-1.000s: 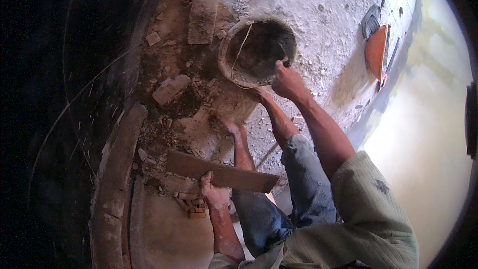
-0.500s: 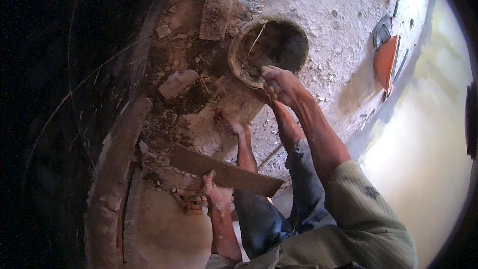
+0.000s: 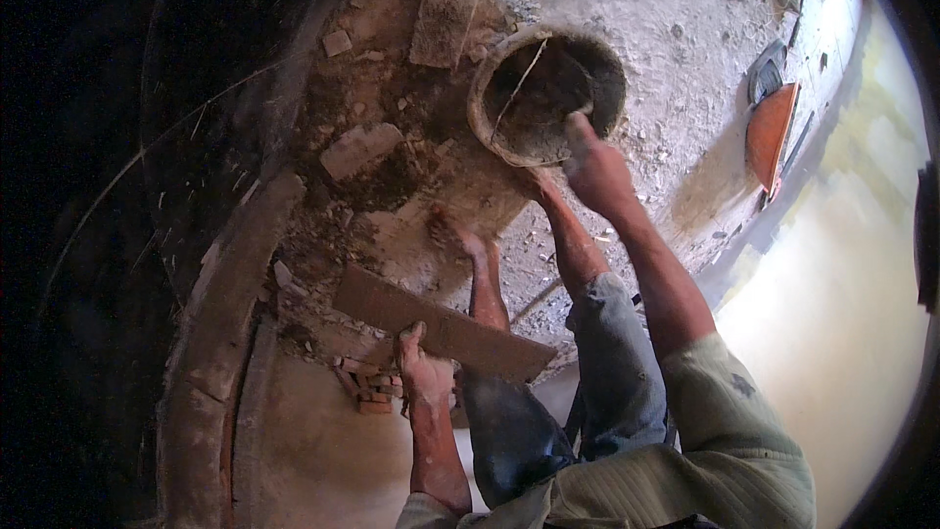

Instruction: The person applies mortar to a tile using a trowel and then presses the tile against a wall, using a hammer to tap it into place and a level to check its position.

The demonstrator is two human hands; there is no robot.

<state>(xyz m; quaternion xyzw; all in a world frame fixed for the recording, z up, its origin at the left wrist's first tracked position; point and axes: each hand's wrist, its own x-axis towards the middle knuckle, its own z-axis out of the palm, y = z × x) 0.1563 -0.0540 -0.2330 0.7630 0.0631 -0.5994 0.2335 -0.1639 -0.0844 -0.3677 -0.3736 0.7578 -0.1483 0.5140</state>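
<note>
Left hand (image 3: pixel 426 377) has fingers clamped on a brown oblong board (image 3: pixel 465 329), seven o'clock from the round grey bucket (image 3: pixel 477 98); right hand (image 3: pixel 599 178) curls at its five o'clock, grip unclear. Dark material (image 3: pixel 550 88) inside suggests unfinished work.

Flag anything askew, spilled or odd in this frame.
Broken masonry lies scattered near the left foot, looking untidy. By the wall, the orange pan seems tipped onto its edge rather than flat.
</note>
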